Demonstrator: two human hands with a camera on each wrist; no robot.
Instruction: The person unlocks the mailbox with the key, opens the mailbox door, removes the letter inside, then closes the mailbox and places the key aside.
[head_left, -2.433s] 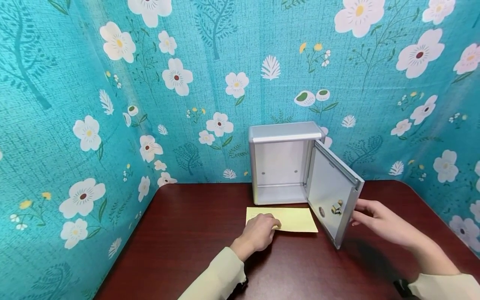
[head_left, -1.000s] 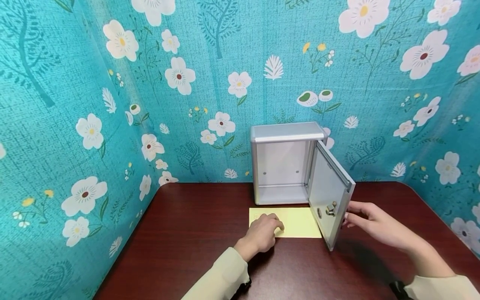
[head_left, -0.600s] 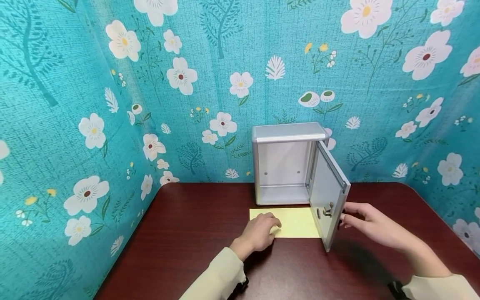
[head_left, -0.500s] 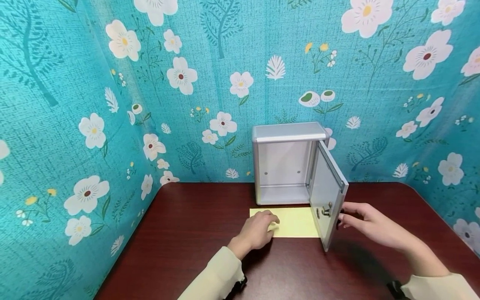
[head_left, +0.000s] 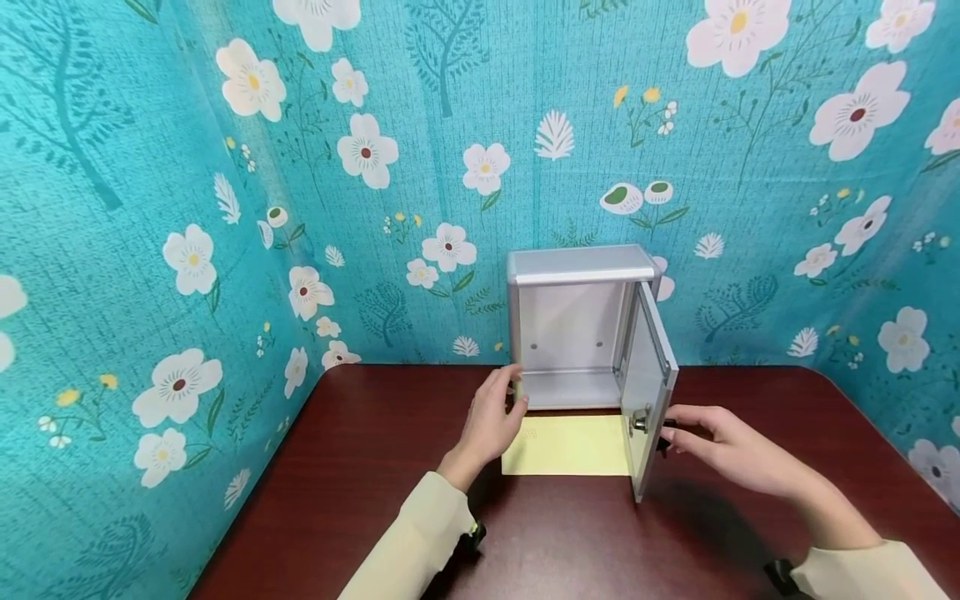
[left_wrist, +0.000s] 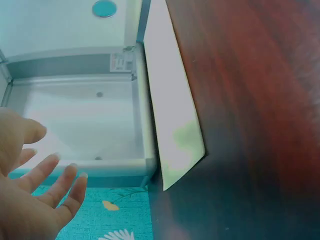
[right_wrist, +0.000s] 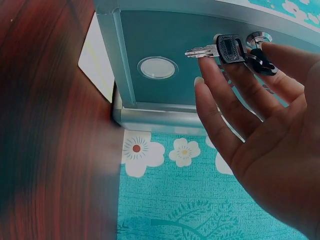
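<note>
A silver metal box (head_left: 581, 265) stands upright at the back of the table, its hinged door (head_left: 647, 358) swung partly open toward me. My right hand (head_left: 738, 450) pinches a black-headed key (right_wrist: 263, 64) at the lock on the door's outer face. A second key (right_wrist: 230, 49) hangs from the same ring and lies against the fingers. My left hand (head_left: 487, 421) is beside the box's lower left front corner; its fingers are spread and hold nothing in the left wrist view. A yellow envelope (head_left: 570, 446) lies flat before the box, its right end partly behind the door.
The dark red wooden table (head_left: 390, 467) has rounded back corners. Behind it hangs a teal flowered cloth (head_left: 420, 183), which also covers both sides. A round window (right_wrist: 157, 68) is set in the door near the lock.
My left hand has left the envelope and moved up and left to the box's corner. My right hand has swung the door leftward, partway toward closed.
</note>
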